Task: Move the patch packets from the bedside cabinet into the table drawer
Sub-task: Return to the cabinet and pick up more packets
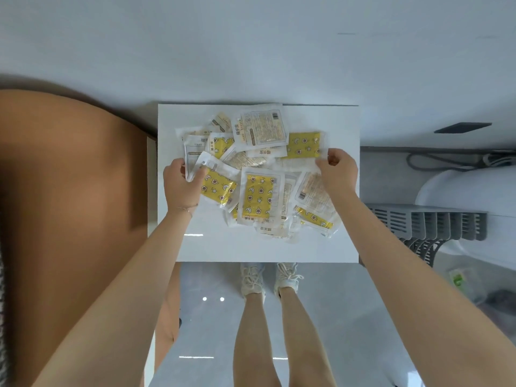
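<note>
Both hands are working the pile of patch packets [259, 174], which is lying loose on the white top of the bedside cabinet [251, 248], spread between the two hands.

Left hand [178, 185]: fingers are curling round the pile's left edge, with the thumb pressing on top of a clear-bordered packet and a yellow star-print packet [220, 188] sitting just right of the palm. It's gripping at least one packet; can't tell how many. A thin bracelet [187, 209] is sitting on that wrist.

Right hand [339, 170]: fingers are bunching together and pinching a clear packet edge at the pile's right side. Another yellow packet [304, 145] is lying just left of and beyond the fingertips, and a pale label-side packet [317, 191] is lying under the wrist. Can't tell which packet the pinch is actually on.

Packets are overlapping, some yellow face up and some printed back up, and one label-side packet [261, 128] is sitting on top at the far side.

Left of the left forearm a brown surface [69, 191] is butting against the cabinet. Right of the right forearm a grey slotted rack [427, 222] is standing near the floor. Pale laced shoes [252, 277] are showing below the cabinet's near edge, between the forearms.
</note>
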Motion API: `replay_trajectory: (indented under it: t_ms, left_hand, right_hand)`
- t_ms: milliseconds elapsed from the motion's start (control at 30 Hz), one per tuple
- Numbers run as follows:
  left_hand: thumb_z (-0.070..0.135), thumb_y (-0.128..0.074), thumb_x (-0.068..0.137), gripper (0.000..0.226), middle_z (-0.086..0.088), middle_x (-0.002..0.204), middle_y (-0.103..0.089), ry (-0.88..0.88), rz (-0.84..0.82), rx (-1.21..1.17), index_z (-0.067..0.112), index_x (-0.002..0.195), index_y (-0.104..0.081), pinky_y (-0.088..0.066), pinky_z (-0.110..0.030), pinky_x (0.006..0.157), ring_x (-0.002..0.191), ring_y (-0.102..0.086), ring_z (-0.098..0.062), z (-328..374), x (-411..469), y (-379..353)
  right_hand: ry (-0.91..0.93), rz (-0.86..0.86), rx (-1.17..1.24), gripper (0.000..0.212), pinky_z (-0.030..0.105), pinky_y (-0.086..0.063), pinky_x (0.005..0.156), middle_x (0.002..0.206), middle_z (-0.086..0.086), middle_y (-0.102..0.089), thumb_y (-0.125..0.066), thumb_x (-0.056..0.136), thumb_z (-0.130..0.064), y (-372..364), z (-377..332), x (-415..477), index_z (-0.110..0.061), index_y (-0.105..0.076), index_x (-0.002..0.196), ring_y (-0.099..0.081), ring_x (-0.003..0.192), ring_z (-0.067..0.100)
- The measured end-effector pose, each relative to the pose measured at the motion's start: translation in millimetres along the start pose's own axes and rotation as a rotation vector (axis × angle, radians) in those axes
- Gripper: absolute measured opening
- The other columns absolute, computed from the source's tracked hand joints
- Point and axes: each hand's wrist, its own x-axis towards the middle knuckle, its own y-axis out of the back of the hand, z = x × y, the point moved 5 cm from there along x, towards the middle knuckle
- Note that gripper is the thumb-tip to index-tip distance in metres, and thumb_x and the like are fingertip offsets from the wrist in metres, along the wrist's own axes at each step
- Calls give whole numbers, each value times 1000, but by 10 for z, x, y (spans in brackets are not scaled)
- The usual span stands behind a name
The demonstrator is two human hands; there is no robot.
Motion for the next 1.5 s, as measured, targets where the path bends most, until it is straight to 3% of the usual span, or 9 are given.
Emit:
replay_trajectory:
  t_ms: [133,233,400,533,733,867,1133,1367,1500]
  left_hand:
    - [16,-48,92,20,-6,88,-55,35,52,-27,1,96,-61,-45,-23,73,85,-53,-21,-37,-35,68]
    - [6,-48,91,12,-2,90,-54,68,55,-68,3,97,-58,-35,-1,61,88,-51,-15,-80,-23,109]
    - [6,-52,87,19,6,81,-50,122,68,-233,21,79,-46,-41,-16,68,85,-50,-15,-151,-13,185]
    - [5,-56,88,15,-4,97,-54,143,72,-299,12,96,-45,-48,-23,80,94,-53,-20,-183,-40,290]
    - [8,-54,91,16,-3,108,-62,187,-43,-313,21,99,-58,-51,-52,91,105,-60,-25,-284,-60,341]
    - [7,-44,96,21,0,117,-55,176,-84,-362,25,105,-45,-53,-48,90,108,-58,-19,-205,-100,314]
    - [11,-60,91,31,2,115,-54,159,-98,-432,22,112,-40,-52,-38,92,101,-57,-7,-141,-102,264]
    - [1,-65,84,46,-6,120,-53,162,-126,-402,20,116,-37,-53,-37,88,107,-57,-14,-130,-82,272]
    - [-3,-64,84,49,-1,118,-54,181,-103,-442,19,118,-36,-56,-29,76,99,-60,-10,-149,-67,312]
  right_hand:
    - [-21,-22,42,7,25,-46,69,85,-3,-58,-54,93,-14,87,9,-43,-12,-59,97,-54,81,15]
    - [-113,-48,228,11,32,-54,81,93,0,-58,-46,96,-11,170,103,-146,-9,-54,103,-57,87,16]
    - [-266,-54,581,9,30,-56,79,107,8,-61,-44,99,-5,197,262,-416,-8,-53,99,-62,95,20]
    - [-297,-158,776,15,29,-56,76,94,6,-63,-43,100,-4,61,264,-652,-10,-53,91,-64,86,18]
    - [-148,-327,225,7,35,-54,76,96,11,-60,-50,92,-5,-321,213,-868,-9,-55,90,-60,87,24]
    - [-9,-228,-66,7,17,-38,61,96,-3,-60,-62,87,-18,-394,81,-940,-15,-57,91,-58,83,14]
    - [-35,-119,-162,15,20,-33,52,104,5,-56,-71,82,-18,-576,39,-958,-13,-56,83,-54,81,18]
    - [4,-106,-249,17,26,-34,55,87,5,-54,-61,81,-5,-698,1,-973,-14,-48,78,-45,67,19]
    - [20,-90,-316,18,35,-45,72,93,1,-45,-55,80,1,-744,-48,-1033,-15,-47,85,-51,78,24]
